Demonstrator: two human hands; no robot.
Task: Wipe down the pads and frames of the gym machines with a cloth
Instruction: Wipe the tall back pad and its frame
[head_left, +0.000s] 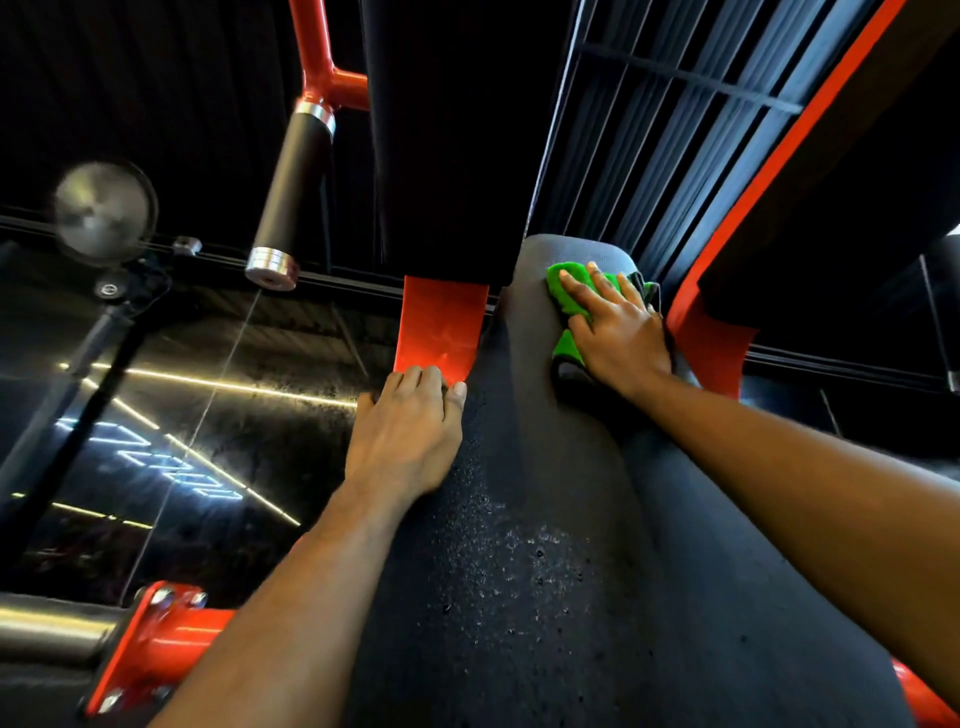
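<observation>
Now right hand (618, 332) flat on cloth (563, 280); left hand (405, 431) grips pad (519, 571); neon lettering (150, 457) unreadable.

Dark gym interior. At left, a glossy black surface (218, 431) mirrors thin warm light strips (234, 387) and a bluish neon sign (150, 462). A horizontal black rail (337, 274) runs above it, near a round metal disc (104, 210). Black ribbed panelling (675, 135) fills the upper right.

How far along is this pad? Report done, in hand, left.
Done: nothing visibly finished. In hand: the right hand presses the green cloth flat on the top end of the pad; the left hand grips its left edge. Left: droplets speckle the pad's middle; the red frame likely follows.
</observation>
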